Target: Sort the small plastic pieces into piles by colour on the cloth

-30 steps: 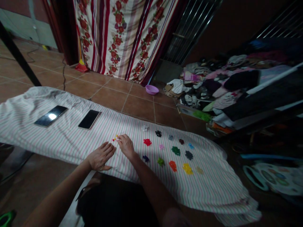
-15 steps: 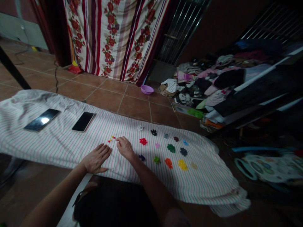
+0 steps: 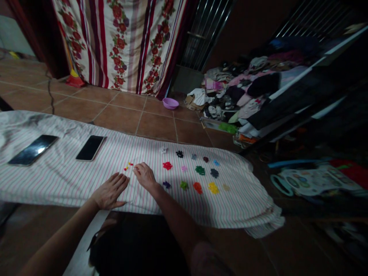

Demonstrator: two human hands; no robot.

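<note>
My left hand [image 3: 111, 191] lies flat on the striped cloth [image 3: 115, 153], fingers stretched out and holding nothing. Just beyond its fingertips is a short row of tiny red and yellow pieces [image 3: 128, 166]. At the right end of that row, my right hand [image 3: 144, 175] is pinched close to the cloth; whatever sits between its fingertips is too small to make out. To the right of this hand lie small piles sorted by colour, among them a red pile [image 3: 167, 165], a purple pile [image 3: 166, 185], a green pile [image 3: 200, 170] and a yellow pile [image 3: 213, 188].
Two dark phones lie on the cloth at left, a larger phone [image 3: 33, 150] and a smaller phone [image 3: 90, 148]. On the tiled floor behind stands a purple basin [image 3: 170, 103]. Heaped clothes [image 3: 238, 92] fill the back right.
The whole view has shifted, so the cloth and hands appear a little further left. Both hands keep nearly the same place beside the red and yellow row.
</note>
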